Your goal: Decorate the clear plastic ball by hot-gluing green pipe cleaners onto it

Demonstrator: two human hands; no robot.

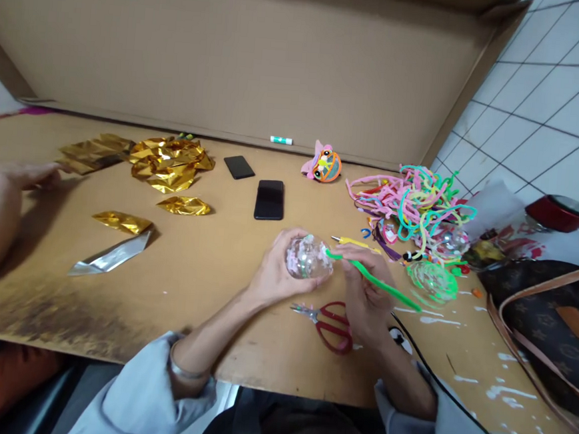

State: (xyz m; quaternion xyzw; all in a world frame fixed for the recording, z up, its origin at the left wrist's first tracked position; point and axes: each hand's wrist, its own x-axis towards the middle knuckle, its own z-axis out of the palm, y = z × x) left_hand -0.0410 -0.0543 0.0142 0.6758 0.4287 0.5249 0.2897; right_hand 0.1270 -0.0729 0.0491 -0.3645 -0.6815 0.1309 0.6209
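Note:
My left hand [276,267] is wrapped round a see-through round ball [309,259] with pale pink and white bits on or in it. Between the fingers of my right hand [368,291] is a bright green pipe cleaner [389,290], its near end touching or almost touching the ball's right side. Its other end slants down to the right. Red-handled scissors [334,326] lie just below the ball, partly behind my right hand. A yellow pen [355,243] rests above that hand. Right of it sits a clear, green-patterned round piece [433,283].
A heap of coloured pipe cleaners [411,203] lies at the right, near a brown handbag [546,324] and a red-lidded jar [560,215]. Two dark phones [269,200], a decorated ball [324,163] and gold foil [168,162] lie farther back. Another person's hand [32,175] reaches in from the left.

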